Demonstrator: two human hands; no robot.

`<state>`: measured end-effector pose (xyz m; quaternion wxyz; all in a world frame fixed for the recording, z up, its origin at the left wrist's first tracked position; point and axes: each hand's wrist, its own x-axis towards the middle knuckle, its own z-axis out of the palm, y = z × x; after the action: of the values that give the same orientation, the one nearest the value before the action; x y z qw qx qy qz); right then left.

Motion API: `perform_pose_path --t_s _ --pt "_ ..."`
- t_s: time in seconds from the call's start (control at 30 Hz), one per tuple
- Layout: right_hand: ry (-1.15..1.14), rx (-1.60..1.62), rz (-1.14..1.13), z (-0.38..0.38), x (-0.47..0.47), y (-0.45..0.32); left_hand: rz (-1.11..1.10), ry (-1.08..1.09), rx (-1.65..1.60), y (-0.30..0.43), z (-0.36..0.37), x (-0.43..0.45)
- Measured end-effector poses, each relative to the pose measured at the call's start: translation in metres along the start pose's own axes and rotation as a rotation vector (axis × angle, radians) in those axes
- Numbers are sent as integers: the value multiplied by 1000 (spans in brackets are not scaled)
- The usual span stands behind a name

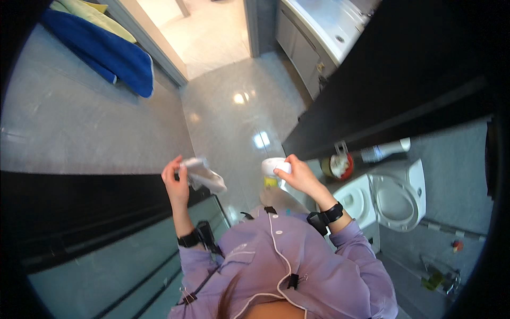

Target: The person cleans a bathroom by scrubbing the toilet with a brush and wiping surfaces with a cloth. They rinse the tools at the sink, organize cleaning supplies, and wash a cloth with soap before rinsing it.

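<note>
My left hand (pixel 176 183) pinches a thin white cloth (pixel 205 175) between fingers and thumb. The cloth hangs out to the right, slightly blurred, above the tiled floor. In front of my torso, my right hand (pixel 298 172) grips a white plastic container (pixel 272 164) by its top. A yellow-green label patch (pixel 270 182) shows on its side; whether it is a spray bottle or a jar I cannot tell. The two hands are apart, at about the same height.
A toilet (pixel 364 199) with its lid raised stands to my right, beside a waste bin (pixel 339 165) holding white waste. Ahead are a doorway (pixel 211 36) and a washbasin cabinet (pixel 303 52). A blue towel (pixel 107 48) hangs on the left. Dark panels (pixel 378 91) flank both sides.
</note>
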<state>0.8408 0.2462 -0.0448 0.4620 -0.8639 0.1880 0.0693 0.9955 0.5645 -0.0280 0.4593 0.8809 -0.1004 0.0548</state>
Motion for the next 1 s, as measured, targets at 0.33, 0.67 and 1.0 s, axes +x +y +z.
perform_pose_path --t_s 0.33,0.67,1.0 --pt "-20 36 -63 1 219 -58 -267 84 -276 -33 20 102" --pt "321 65 150 -65 363 -98 -105 -315 -357 -33 106 362" --pt "659 116 297 -184 429 -95 63 -664 -302 32 263 536"
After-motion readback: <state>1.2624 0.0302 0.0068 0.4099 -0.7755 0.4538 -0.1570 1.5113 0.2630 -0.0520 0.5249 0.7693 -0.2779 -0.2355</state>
